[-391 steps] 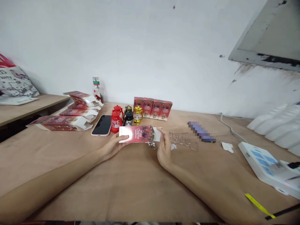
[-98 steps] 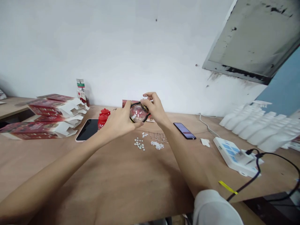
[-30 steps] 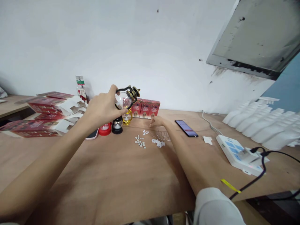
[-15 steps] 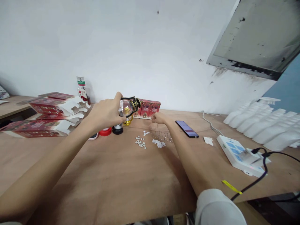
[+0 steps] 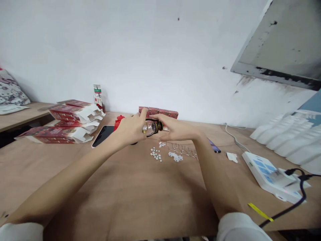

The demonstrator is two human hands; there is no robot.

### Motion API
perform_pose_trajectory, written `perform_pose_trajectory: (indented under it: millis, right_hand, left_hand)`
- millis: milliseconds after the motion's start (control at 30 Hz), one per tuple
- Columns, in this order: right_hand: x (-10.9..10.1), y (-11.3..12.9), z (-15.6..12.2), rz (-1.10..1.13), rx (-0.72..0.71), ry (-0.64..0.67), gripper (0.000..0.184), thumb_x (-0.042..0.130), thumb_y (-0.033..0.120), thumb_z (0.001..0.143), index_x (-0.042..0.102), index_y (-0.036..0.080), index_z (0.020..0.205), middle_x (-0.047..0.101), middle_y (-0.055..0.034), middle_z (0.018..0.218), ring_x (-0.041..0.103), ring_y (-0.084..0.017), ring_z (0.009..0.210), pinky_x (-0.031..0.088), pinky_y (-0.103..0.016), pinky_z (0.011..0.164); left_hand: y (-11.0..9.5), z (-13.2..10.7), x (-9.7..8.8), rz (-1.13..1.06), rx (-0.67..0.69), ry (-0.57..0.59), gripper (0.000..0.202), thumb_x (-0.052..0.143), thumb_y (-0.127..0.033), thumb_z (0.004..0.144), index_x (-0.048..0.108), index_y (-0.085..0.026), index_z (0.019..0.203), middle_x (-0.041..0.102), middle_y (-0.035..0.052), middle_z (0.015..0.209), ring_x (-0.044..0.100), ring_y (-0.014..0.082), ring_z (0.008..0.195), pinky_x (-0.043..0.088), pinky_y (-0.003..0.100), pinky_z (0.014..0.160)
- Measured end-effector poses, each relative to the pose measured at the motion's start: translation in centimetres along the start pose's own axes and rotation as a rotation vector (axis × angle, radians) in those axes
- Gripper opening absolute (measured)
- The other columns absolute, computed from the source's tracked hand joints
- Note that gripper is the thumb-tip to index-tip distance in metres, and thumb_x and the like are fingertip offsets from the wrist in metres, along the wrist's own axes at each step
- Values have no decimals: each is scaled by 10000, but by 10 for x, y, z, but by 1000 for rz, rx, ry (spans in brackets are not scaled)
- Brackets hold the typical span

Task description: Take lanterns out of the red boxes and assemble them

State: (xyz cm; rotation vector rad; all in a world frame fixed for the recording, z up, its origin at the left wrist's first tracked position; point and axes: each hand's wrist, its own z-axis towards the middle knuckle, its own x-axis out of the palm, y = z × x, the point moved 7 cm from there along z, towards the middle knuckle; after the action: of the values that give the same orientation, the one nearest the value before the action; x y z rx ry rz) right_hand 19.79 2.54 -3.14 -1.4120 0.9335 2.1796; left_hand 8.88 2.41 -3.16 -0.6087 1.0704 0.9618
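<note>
My left hand (image 5: 130, 129) grips a small black lantern (image 5: 151, 127) with a clear globe, tipped on its side above the wooden table (image 5: 125, 187). My right hand (image 5: 175, 129) closes on the lantern's gold-trimmed top end from the right. A red lantern (image 5: 118, 122) peeks out behind my left hand. Small white round pieces (image 5: 155, 154) and white scraps (image 5: 176, 156) lie on the table just in front of my hands. A row of small red boxes (image 5: 160, 111) stands by the wall behind them.
Flat red cartons (image 5: 67, 124) are stacked at the left beside a black phone (image 5: 102, 134) and a bottle (image 5: 98, 95). A second phone (image 5: 214, 146) lies right of my wrist. A white device (image 5: 268, 171) with a black cable and white bottles (image 5: 291, 139) sit at the right.
My left hand has lowered the black lantern and turned it sideways. My right hand rose from the table and took hold of its top. The view shifted slightly left.
</note>
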Motion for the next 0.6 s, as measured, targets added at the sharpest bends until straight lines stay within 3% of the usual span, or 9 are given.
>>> perform_pose_trajectory:
  millis: [200, 300, 400, 533, 600]
  right_hand:
    - [-1, -1, 8, -75, 14, -43, 522, 765, 274, 611, 553, 217, 1085, 626, -39, 1074, 575, -229, 988, 449, -347, 809]
    - [-4, -14, 6, -51, 72, -2, 517, 774, 261, 591, 559, 208, 1059, 646, -12, 972, 591, -195, 877, 443, -299, 722]
    - [-6, -23, 3, -29, 100, -11, 512, 746, 265, 618, 534, 204, 1081, 638, -9, 959, 576, -171, 816, 436, -288, 680]
    - [-12, -19, 2, -25, 84, -98, 392, 648, 263, 727, 534, 210, 1098, 629, -39, 1039, 575, -177, 867, 450, -318, 743]
    - [-21, -12, -1, -20, 61, -203, 268, 566, 255, 795, 557, 204, 1058, 640, -47, 1014, 585, -169, 839, 458, -330, 748]
  left_hand:
    - [-12, -2, -3, -99, 96, -107, 621, 622, -298, 702, 312, -181, 1227, 552, 156, 1160, 602, 309, 925, 452, 365, 681]
    - [-17, -2, -7, -236, 163, -126, 613, 645, -294, 686, 333, -210, 1206, 533, 129, 1200, 581, 291, 970, 454, 369, 719]
    - [-15, -2, -15, -394, 183, -236, 576, 645, -306, 689, 351, -208, 1174, 532, 110, 1206, 558, 270, 1015, 451, 365, 755]
    - [-9, 0, -17, -489, 155, -359, 626, 644, -230, 658, 325, -177, 1194, 568, 101, 1131, 546, 250, 1010, 441, 358, 792]
    - [-6, 0, -19, -467, 150, -415, 606, 633, -221, 664, 334, -172, 1188, 584, 90, 1093, 529, 250, 1024, 421, 366, 834]
